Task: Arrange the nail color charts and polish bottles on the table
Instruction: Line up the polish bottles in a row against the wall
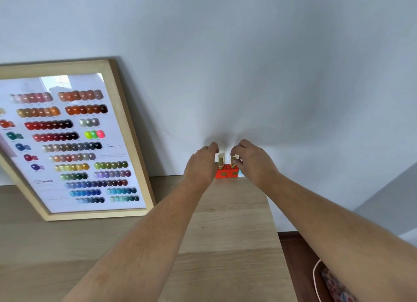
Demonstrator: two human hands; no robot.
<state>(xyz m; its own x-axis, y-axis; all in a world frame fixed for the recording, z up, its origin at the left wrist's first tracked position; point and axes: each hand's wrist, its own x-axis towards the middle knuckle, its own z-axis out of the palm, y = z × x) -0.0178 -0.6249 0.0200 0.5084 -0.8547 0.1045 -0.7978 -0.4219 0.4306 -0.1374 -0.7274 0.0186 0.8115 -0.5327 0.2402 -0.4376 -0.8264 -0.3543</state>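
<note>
Two orange-red polish bottles with gold caps stand side by side at the table's far edge against the white wall. My left hand grips the gold cap of the left bottle. My right hand grips the cap of the right bottle. A sliver of a light blue object shows behind my right hand. A large wooden-framed nail color chart leans against the wall at the left, showing rows of colored nail swatches.
The light wooden table ends at its right edge near the bottles. Beyond that edge lies a dark wooden floor and a patterned item with a white cord at the lower right.
</note>
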